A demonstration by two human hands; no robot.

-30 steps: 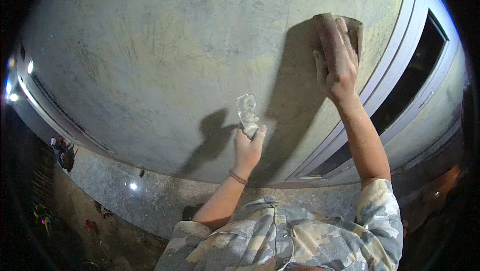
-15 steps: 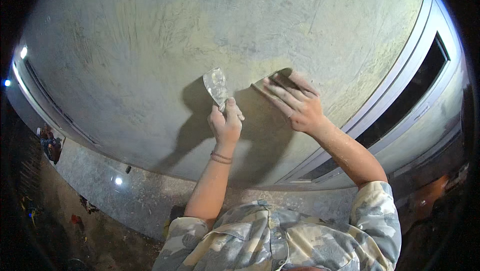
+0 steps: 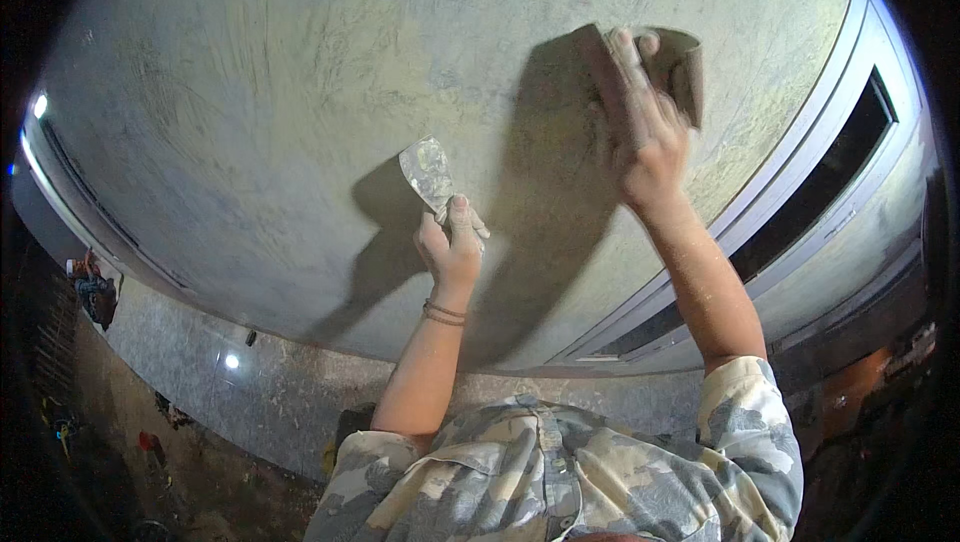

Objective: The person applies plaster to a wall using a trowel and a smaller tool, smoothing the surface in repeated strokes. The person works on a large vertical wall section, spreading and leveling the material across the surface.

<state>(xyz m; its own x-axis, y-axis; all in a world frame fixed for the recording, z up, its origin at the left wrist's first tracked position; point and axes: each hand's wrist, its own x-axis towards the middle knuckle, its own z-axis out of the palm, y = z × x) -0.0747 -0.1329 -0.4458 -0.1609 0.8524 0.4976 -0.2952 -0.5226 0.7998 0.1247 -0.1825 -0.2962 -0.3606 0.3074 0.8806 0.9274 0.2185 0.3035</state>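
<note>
My left hand (image 3: 450, 242) is closed on a scraper, its wide blade (image 3: 424, 167) smeared with pale filler and tilted up off the handle, in front of the plastered wall (image 3: 330, 72). Above and to the right, my right hand (image 3: 650, 132), blurred at the wrist and fingers, presses a curled brown abrasive sheet (image 3: 685, 77) against the wall, fingers lying along it. Both hands are dusted pale, and their shadows fall on the wall to the left of each.
A white-framed dark window (image 3: 888, 142) is at the right, another narrow frame (image 3: 100, 207) at the far left. A grey floor strip (image 3: 280, 392) runs along the wall's foot. What looks like a crouching person (image 3: 92, 292) is at the far left, with small scattered items (image 3: 150, 447) below.
My right hand swept down and left, then back up with the sheet. My left hand with the scraper moved left and upward from a second ago, then stayed nearly still.
</note>
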